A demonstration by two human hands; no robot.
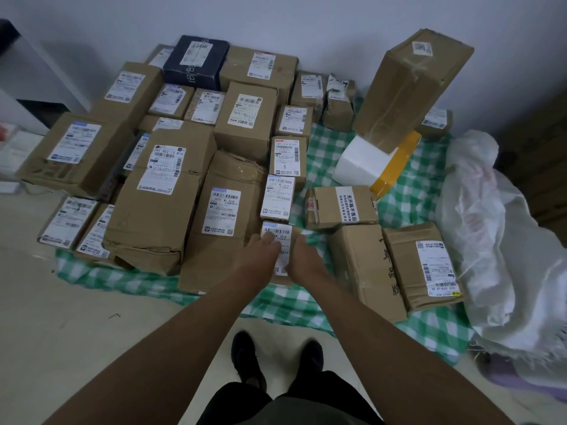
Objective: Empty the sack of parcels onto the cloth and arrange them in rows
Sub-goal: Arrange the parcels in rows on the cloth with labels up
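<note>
A: What were the hands doing?

B: The left hand (pixel 266 252) and right hand (pixel 302 256) were close together, both holding a small box (pixel 283 250) low over the green checked cloth (pixel 411 191).

A: Was the job almost done?

B: I think so. The sack (pixel 503 240) lay flat on the right. Most parcels sat in rows (pixel 171 148). A tall box (pixel 408 87) leaned on a white one (pixel 362 162).

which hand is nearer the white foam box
Right. The right hand grips the small parcel's right edge, on the foam box's side; the left hand holds its far edge.
</note>
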